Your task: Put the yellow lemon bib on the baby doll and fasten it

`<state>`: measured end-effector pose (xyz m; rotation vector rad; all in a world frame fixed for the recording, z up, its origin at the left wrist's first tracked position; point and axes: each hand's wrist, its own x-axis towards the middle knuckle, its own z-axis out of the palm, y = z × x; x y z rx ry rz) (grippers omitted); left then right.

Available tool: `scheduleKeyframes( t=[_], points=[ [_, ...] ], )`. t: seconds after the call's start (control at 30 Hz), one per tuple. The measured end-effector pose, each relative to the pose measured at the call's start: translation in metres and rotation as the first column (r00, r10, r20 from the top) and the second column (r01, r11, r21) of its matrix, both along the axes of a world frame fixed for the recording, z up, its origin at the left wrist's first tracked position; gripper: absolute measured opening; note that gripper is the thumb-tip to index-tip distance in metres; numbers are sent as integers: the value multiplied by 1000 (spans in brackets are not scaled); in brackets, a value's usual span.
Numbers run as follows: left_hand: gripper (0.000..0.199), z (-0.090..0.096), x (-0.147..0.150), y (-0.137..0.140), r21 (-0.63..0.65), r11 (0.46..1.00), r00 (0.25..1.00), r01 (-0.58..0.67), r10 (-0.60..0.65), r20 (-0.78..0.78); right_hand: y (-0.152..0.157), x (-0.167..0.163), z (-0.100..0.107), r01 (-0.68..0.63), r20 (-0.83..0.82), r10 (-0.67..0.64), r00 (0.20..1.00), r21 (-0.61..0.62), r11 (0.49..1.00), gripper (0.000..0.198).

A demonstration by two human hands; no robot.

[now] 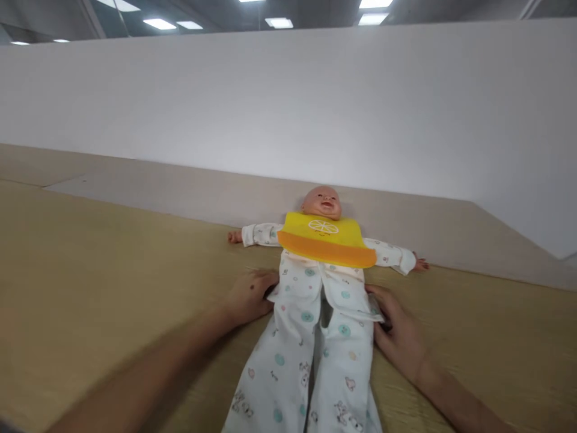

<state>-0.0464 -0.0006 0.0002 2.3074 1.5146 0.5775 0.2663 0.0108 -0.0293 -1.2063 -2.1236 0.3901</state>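
Note:
A baby doll (321, 202) lies on its back with its arms spread wide. It wears a white patterned shirt (297, 279) and matching white pants (345, 361). Over its chest lies a yellow bib (331, 233) with an orange lower pocket and a white citrus-slice print. My left hand (255, 296) is closed at the side of the doll's waist, fingertips hidden by the cloth. On the opposite side, my right hand (399, 328) curls round the clothing near the shirt's hem. Which layer each hand grips I cannot tell.
The doll rests on a yellowish-tan surface (112, 258). Behind its head runs a paler grey-beige strip (189, 183), and beyond that stands a white panel (279, 102). Lit ceiling lamps (279, 23) show above the panel.

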Motion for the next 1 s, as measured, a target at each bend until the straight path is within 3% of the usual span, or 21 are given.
scheduleKeyframes(
  t=[0.27,0.57,1.0],
  points=[
    [8,2,0,-2,-8,999,996,-35,34,-79,1,0,5,26,4,-26,1000,-61,998,44],
    [9,4,-1,-6,53,997,988,-62,69,-136,-2,-7,13,40,-2,-40,999,-18,999,41],
    [26,9,1,-14,-18,996,991,-82,80,-106,-1,-6,11,20,-13,-20,1000,-59,998,44]
  ],
)
